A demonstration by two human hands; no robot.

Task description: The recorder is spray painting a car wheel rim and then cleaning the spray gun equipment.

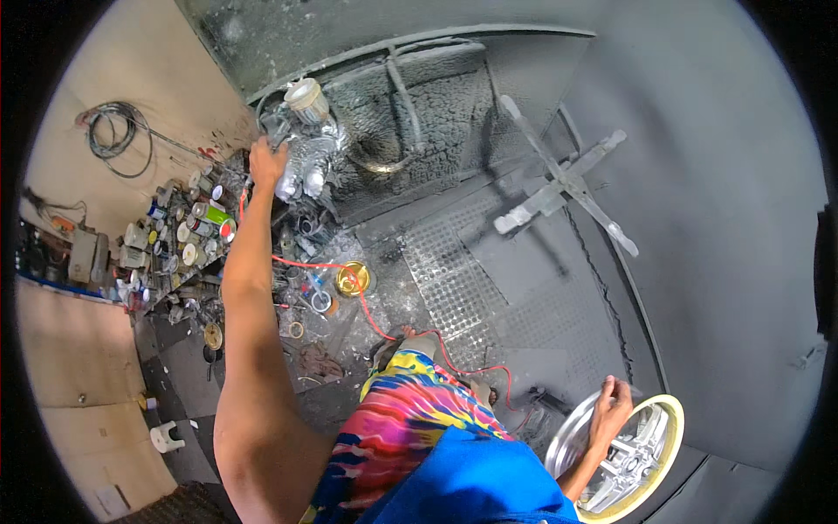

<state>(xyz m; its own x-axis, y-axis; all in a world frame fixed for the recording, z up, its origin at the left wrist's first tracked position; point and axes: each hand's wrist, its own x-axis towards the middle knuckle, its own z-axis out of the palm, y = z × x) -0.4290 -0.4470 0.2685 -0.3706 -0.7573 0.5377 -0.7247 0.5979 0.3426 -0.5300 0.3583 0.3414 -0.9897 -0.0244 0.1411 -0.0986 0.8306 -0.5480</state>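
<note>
Two hands busy, far apart in the frame. Left hand (266, 163), upper left of centre, arm stretched way up, fingers wrapped on a paint-caked spray gun (305, 157) w/ its cup (308, 98) on top; looks like it's grasping the gun's body, tho the overspray crust makes the exact hold hard to read. Right hand (610, 410), lower right, fingers spread and curled over the upper rim of a silver alloy wheel (621, 458), grasping the edge; wheel is tilted, yellowish band round its outer rim. Key relation: wheel sits lower right, gun upper left, so they're well apart, nearly on a diagonal across the shot. Right hand is the one on the wheel, left nowhere near it. Cross-shaped metal stand (563, 185) sits upper right of centre, between the two but nearer the gun side. Red hose (375, 325) snakes thru the middle. Cluttered shelf of cans (188, 231) at left.
</note>
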